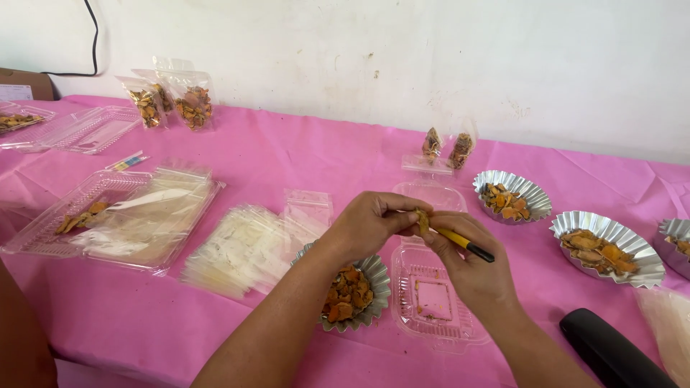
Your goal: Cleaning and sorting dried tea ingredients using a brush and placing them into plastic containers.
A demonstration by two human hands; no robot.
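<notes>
My left hand (370, 224) pinches a small yellow dried piece (422, 220) between thumb and fingers, above the table. My right hand (471, 269) meets it from the right and grips a yellow tool with a black end (471, 245); its fingers also touch the piece. Under my left wrist sits a fluted foil dish (374, 287) of orange dried slices. An open clear hinged container (431, 298) lies below my right hand, holding only a few orange crumbs.
Two more foil dishes of slices (512, 195) (605, 248) stand to the right, a third at the edge (677, 241). Small filled bags (447, 149) (172, 102) stand near the wall. Clear trays (108, 215), stacked empty bags (248, 248) lie left. A black object (611, 356) sits at bottom right.
</notes>
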